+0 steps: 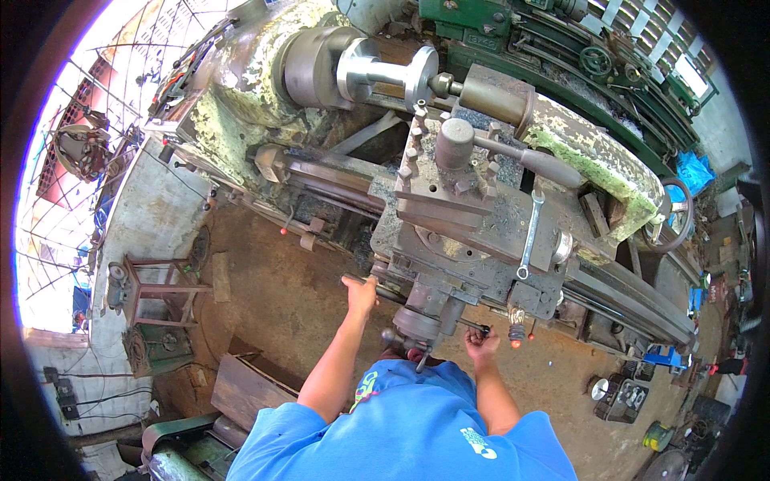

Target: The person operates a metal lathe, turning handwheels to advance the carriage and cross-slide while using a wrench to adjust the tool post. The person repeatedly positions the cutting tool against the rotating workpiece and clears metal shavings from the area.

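A large metal lathe stands before me, with a shiny spool-shaped workpiece (389, 74) held between its chuck (317, 67) and the tailstock centre (443, 85). My left hand (362, 297) is closed around a handle (348, 280) at the left front of the carriage. Lower right of it, my right hand (481, 343) has its fingers curled at the dark knob end of a lever (473, 325). Between my hands sits the cross-slide dial (417, 322). Above them is the tool post (445, 188), topped by a clamping lever (529, 160). A combination wrench (530, 234) lies on the carriage.
A green lathe (545, 60) stands behind. The tailstock handwheel (672, 215) is at the right. On the floor are a small wooden stand (164, 293) to the left and a black crate (622, 398) to the right. A brown board (249, 383) lies near my left elbow.
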Available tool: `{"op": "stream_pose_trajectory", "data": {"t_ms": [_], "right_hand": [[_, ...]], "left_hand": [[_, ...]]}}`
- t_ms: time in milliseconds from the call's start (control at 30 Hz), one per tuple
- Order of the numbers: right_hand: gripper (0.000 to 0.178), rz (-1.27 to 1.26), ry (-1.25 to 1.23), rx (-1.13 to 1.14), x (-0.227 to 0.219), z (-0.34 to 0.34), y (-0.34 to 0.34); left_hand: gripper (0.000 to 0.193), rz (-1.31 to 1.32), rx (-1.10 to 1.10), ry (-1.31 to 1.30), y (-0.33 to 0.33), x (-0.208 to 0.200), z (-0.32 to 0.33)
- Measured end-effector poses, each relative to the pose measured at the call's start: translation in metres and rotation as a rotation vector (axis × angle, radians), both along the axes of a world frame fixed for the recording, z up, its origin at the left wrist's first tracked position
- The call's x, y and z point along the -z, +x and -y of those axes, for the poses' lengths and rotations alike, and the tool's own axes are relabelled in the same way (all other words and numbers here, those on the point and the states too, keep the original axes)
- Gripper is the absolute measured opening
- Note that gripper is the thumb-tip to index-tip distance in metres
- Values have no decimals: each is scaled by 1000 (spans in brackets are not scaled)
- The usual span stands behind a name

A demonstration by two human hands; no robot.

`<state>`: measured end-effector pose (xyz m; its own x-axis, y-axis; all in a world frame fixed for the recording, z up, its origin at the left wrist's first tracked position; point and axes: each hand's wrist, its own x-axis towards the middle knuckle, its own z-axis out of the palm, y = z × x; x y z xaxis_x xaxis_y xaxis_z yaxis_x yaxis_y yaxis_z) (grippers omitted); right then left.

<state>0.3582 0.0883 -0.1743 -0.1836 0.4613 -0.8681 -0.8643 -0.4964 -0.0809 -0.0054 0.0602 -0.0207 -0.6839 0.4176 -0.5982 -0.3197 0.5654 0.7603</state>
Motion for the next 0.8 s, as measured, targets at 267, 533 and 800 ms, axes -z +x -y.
{"op": "stream_pose_trajectory", "data": {"t_ms": [267,533,800], "right_hand": [[37,560,32,-247,2,1,68],[12,982,395,85,-95,-19,95],[12,1336,652,161,-226,-23,14]], "left_hand": [[62,-79,51,-56,6,2,-2],[106,-55,39,-44,-6,18,-2],[67,-32,-26,-37,-7,19,-4]]}}
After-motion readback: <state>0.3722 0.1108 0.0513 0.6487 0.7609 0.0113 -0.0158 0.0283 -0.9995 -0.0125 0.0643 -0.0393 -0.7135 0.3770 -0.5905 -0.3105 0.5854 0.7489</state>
